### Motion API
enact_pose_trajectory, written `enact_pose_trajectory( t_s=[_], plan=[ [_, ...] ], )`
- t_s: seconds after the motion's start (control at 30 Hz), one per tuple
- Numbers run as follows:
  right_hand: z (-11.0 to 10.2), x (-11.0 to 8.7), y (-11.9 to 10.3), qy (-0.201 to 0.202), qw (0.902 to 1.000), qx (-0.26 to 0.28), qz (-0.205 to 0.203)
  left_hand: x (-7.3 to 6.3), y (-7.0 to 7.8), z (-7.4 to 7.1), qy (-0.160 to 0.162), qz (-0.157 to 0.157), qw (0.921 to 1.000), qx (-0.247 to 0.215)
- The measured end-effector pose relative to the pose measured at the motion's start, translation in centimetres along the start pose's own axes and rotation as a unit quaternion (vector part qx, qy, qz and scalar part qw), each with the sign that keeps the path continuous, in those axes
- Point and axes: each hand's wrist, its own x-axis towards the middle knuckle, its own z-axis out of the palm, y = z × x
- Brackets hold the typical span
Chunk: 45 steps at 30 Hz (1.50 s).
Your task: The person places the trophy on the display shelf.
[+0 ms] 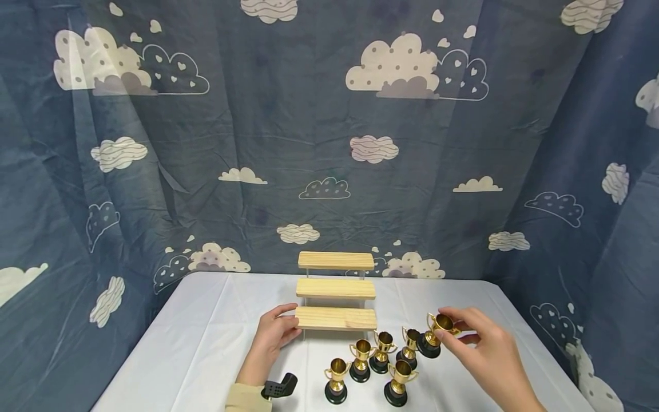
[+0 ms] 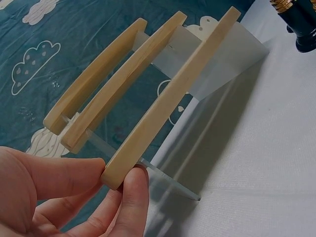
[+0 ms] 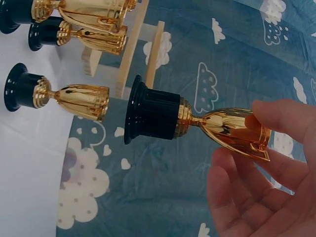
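Trophy cup [image 1: 434,337], gold bowl on a black base, held in my right hand [image 1: 484,343]: thumb on one side of the bowl, fingers on the other, a pinch no wider than the cup itself. In the right wrist view its base hangs raised off the white tabletop [image 1: 206,349], with a gap between it and the nearest standing cup; from the head view the held piece leans slightly, bowl toward my palm. My left hand [image 1: 274,333] pinches the left end of the lowest board [image 1: 336,319] of a three-tier wooden display stand [image 1: 336,289], thumb above and fingers beneath; the grip spans just the board. Stand sits upright on the tabletop, its pale boards rising in steps away from me, carried on translucent side panels [image 2: 229,61]. Five matching cups stand upright on the tabletop, in front of the stand and toward its right: first cup [image 1: 337,382] at far left, second cup [image 1: 361,361] and third cup [image 1: 382,355] close together, fourth cup [image 1: 408,350] just beside the held one, fifth cup [image 1: 399,384] nearer to me. Also noted: black device [image 1: 280,387] on my left wrist at the edge of a beige sleeve [image 1: 249,399]; dark blue cloth backdrop [image 1: 288,126] printed with clouds and small hearts behind everything.
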Motion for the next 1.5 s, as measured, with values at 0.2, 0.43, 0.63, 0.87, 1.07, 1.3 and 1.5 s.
enact_pose_trajectory(
  t_s=[0.2,0.43,0.63,0.87,1.07,1.3,1.5],
  plan=[
    [0.2,0.9,-0.2,0.018,0.9995,0.016,-0.021,0.0,0.0,0.1,-0.005,0.001,1.0000,-0.004],
    [0.7,1.8,-0.4,0.030,0.9988,0.029,-0.026,0.0,0.0,0.0,-0.001,0.002,1.0000,-0.003],
    [1.1,2.4,-0.6,0.023,0.9987,0.040,-0.024,0.0,0.1,-0.2,0.003,-0.002,1.0000,0.003],
    [1.7,3.2,-0.7,0.025,0.9973,0.055,-0.041,0.0,0.3,-0.3,-0.011,0.011,0.9999,0.002],
    [2.1,3.8,-0.9,0.025,0.9970,0.056,-0.047,0.1,0.1,-0.4,-0.011,0.006,0.9999,0.005],
    [2.4,4.8,-1.4,0.016,0.9972,0.046,-0.057,0.0,0.0,-0.3,-0.009,0.002,0.9999,0.010],
    [2.8,5.7,-2.0,0.004,0.9970,0.045,-0.063,0.1,-0.1,-0.1,-0.015,0.002,0.9999,0.007]
  ],
)
